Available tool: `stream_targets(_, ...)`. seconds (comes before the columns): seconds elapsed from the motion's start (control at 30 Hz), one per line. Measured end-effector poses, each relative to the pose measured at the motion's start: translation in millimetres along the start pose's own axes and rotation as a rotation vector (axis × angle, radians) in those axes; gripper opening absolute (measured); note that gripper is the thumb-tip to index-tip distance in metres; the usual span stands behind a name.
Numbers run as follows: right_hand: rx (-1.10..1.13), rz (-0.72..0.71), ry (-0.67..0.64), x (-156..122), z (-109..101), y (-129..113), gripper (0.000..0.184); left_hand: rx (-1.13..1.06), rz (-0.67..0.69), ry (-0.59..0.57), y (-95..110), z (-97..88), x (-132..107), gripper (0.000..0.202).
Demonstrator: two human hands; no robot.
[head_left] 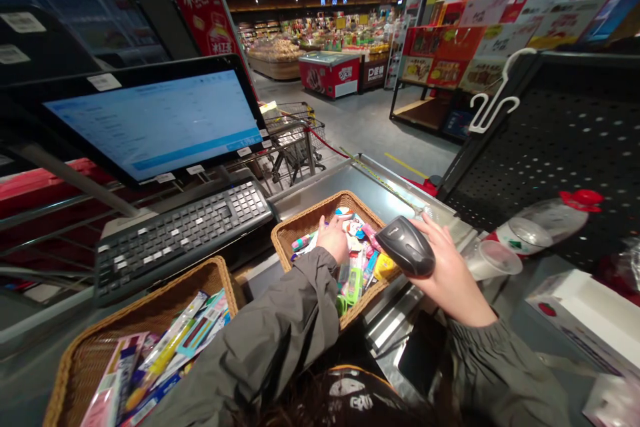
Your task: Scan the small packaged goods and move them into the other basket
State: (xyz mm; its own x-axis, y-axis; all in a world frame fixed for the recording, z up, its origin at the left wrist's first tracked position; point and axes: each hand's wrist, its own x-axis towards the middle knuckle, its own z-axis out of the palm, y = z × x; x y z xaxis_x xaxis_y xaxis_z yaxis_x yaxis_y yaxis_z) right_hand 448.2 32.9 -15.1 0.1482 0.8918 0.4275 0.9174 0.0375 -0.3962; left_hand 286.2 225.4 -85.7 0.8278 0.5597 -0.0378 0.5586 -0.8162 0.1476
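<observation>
My right hand [447, 265] grips a black handheld barcode scanner [406, 245], its head pointed down toward the far wicker basket [300, 225]. My left hand [333, 238] reaches into that basket, fingers curled down among several small colourful packets [361, 260]; whether it grips one is hidden. A second wicker basket [80, 353] near my left elbow holds long flat packaged items such as toothbrushes [173, 340].
A checkout monitor [155, 120] and black keyboard [183, 233] stand at left. A black perforated panel [560, 140] with a white hook rises at right, with plastic cups [493, 259] and a white box [590, 317] below. Shopping carts [295, 137] and shop aisles lie beyond the counter.
</observation>
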Motion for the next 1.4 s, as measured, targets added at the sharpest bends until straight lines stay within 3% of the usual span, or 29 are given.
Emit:
stream_targets(0.13, 0.009, -0.010, 0.009, 0.1, 4.0, -5.4, 0.045, 0.083, 0.018, 0.076, -22.8, -30.1, -24.4, 0.033)
stream_targets(0.23, 0.025, -0.030, -0.002, 3.0, 8.8, -14.3, 0.048, 0.155, 0.033, 0.219, -35.1, -58.4, -53.6, 0.027)
stream_targets(0.37, 0.035, -0.096, -0.024, 9.8, 16.2, -31.8, 0.044, 0.192, -0.004, 0.394, -40.0, -92.4, -98.0, 0.024)
stream_targets(0.57, 0.052, -0.205, -0.065, 18.5, 26.2, -66.4, 0.051, 0.271, -0.108, 0.495, -43.9, -122.3, -161.9, 0.031)
stream_targets(0.8, 0.076, -0.366, -0.106, 25.5, 37.6, -112.4, 0.049, 0.312, -0.243, 0.552, -52.9, -139.3, -229.7, 0.035)
stream_targets(1.0, 0.085, -0.501, -0.123, 27.2, 49.0, -147.2, 0.045, 0.322, -0.332, 0.575, -60.3, -143.0, -277.7, 0.033)
stream_targets(1.17, 0.105, -0.561, -0.154, 23.7, 55.2, -170.4, 0.046, 0.329, -0.365, 0.615, -64.3, -140.1, -306.7, 0.033)
stream_targets(1.4, 0.125, -0.595, -0.231, 14.4, 60.2, -199.7, 0.050, 0.322, -0.400, 0.584, -65.6, -138.9, -334.6, 0.036)
